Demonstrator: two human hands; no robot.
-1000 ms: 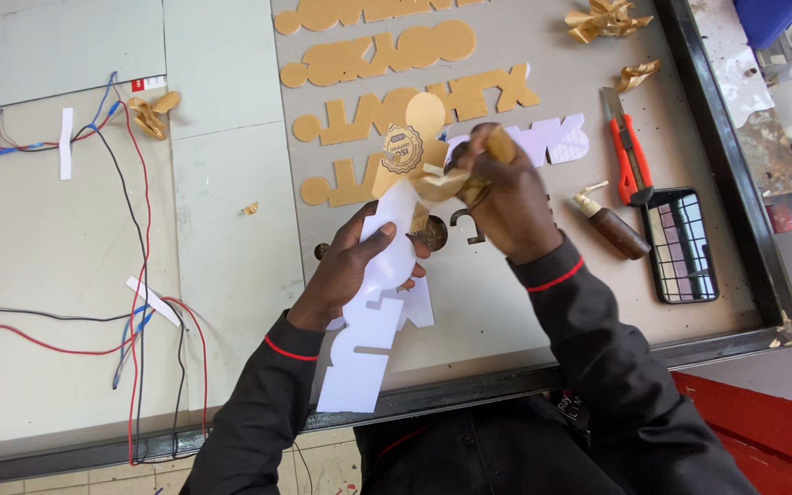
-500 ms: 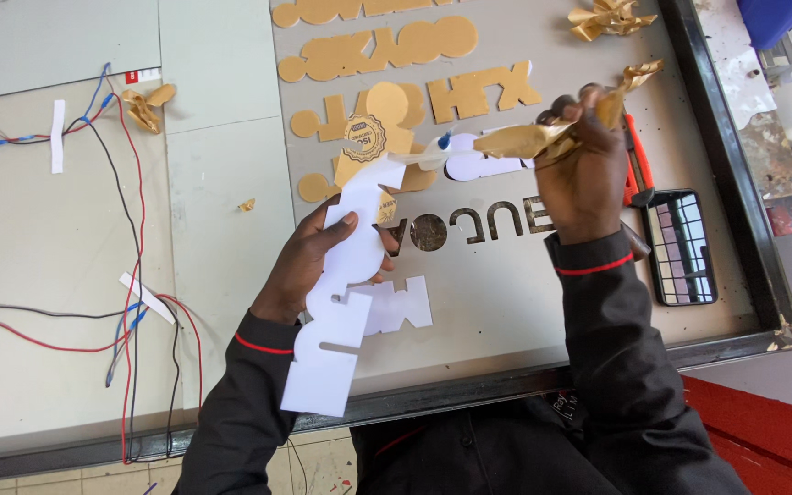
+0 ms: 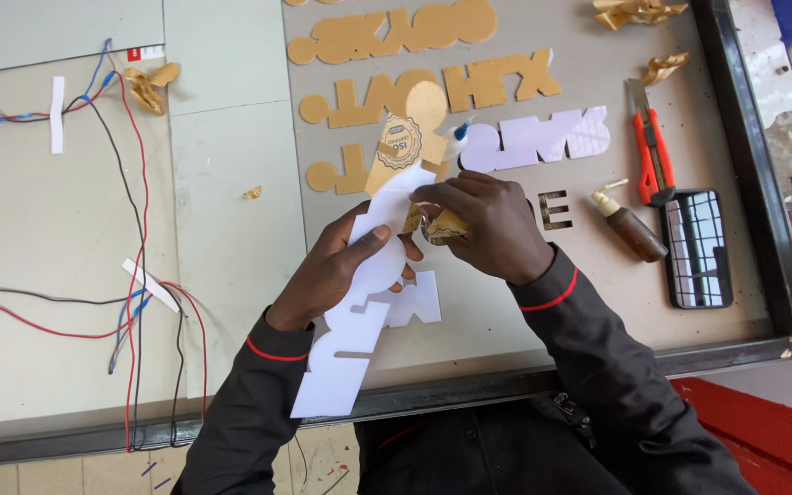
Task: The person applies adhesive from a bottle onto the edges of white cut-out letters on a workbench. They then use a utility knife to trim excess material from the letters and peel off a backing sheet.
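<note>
While grey tabletop bears wires, both hands grip white cutout.

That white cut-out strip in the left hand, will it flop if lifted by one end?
Probably not much: the white cut-out strip juts past the table edge from the left hand without sagging. It looks thin and light. Narrow necks between shapes might snap.

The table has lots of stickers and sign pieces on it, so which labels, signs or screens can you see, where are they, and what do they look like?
Round seal sticker: gold, scalloped edge, above the hands.
White cut-out strip: long, held in the left hand.
Gold backing paper: crumpled, pinched by the right hand.
Gold cut-out letters: rows at the board's top.
White cut-out letters: right of the seal.
Phone: dark glossy screen, far right.
</note>
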